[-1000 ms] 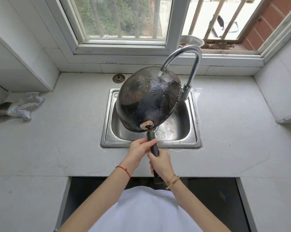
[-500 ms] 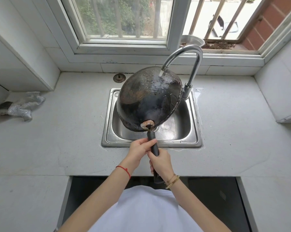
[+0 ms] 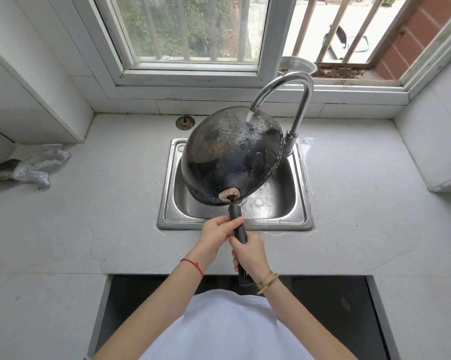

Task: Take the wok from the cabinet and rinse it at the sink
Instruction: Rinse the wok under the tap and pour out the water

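A black wok (image 3: 229,157) is held upside down and tilted over the steel sink (image 3: 172,203), its dark underside facing me. Water runs from the curved chrome faucet (image 3: 297,100) onto the wok's far upper side, leaving drops across it. My left hand (image 3: 219,231) grips the black handle (image 3: 238,226) close to the wok. My right hand (image 3: 250,253) grips the same handle lower down, nearer my body. The handle's end sticks out below my right wrist.
A crumpled grey cloth (image 3: 32,166) lies on the white counter (image 3: 102,216) at the far left. A round drain strainer (image 3: 185,122) sits behind the sink. A metal bowl (image 3: 297,64) stands on the window ledge. A dark open cabinet space (image 3: 336,307) lies below the counter edge.
The wok has rolled slightly, so more of its wet underside faces me and the water spreads further across it. Both hands keep the same grip on the handle.
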A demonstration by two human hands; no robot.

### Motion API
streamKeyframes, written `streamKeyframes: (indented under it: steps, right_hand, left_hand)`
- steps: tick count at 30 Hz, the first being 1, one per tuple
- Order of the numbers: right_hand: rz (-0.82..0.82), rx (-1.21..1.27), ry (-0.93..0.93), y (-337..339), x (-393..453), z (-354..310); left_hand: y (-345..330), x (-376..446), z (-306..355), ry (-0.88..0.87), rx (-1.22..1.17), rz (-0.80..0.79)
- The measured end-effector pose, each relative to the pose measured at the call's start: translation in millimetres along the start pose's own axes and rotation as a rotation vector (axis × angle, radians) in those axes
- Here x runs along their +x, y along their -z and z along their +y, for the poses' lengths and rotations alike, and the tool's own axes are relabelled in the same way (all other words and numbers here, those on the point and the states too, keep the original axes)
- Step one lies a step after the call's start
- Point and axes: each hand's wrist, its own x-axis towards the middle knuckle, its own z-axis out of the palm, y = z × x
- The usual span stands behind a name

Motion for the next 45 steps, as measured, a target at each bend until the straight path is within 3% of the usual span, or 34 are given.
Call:
streamKeyframes:
  steps: [45]
  right_hand:
    - [0.012,-0.001,0.004,-11.3,-3.6,-3.8]
  left_hand:
    - [12.2,2.0,-3.6,0.009,-0.064,-0.042]
